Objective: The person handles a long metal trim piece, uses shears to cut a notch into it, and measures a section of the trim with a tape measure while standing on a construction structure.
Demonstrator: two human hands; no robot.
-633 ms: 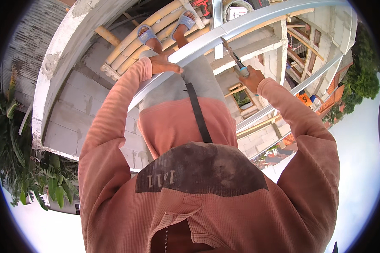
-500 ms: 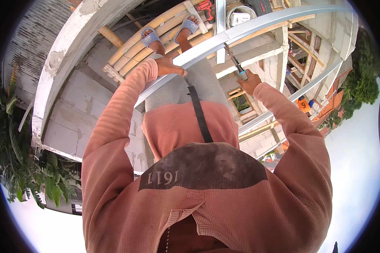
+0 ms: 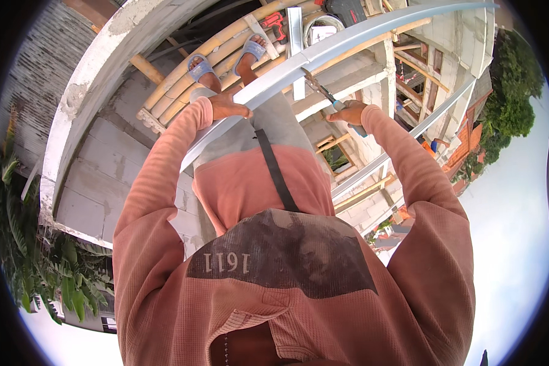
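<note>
My left hand [image 3: 229,105] is closed on a long galvanized metal channel [image 3: 348,38] that crosses diagonally above my lap. My right hand [image 3: 351,112] holds metal snips [image 3: 317,86] with blue-and-dark grips; their jaws are at the channel's lower edge, right of my left hand, and I cannot tell whether they bite into it. Past the channel, my sandalled feet [image 3: 202,72] rest on bamboo poles [image 3: 162,97]. A short upright metal channel [image 3: 296,27] stands beside them, behind the long one.
A red power drill [image 3: 276,24], white bucket [image 3: 321,30] and dark case [image 3: 344,11] sit beyond the channel. A block wall [image 3: 73,85] curves at left. Roofless rooms below show an opening [image 3: 338,155]. Another metal channel [image 3: 439,110] runs at right, with someone in orange [image 3: 432,146] beyond it.
The view has shifted, so the channel and feet sit slightly further left. My right hand's grip looks changed, with more of the snips' handles showing below the fingers.
</note>
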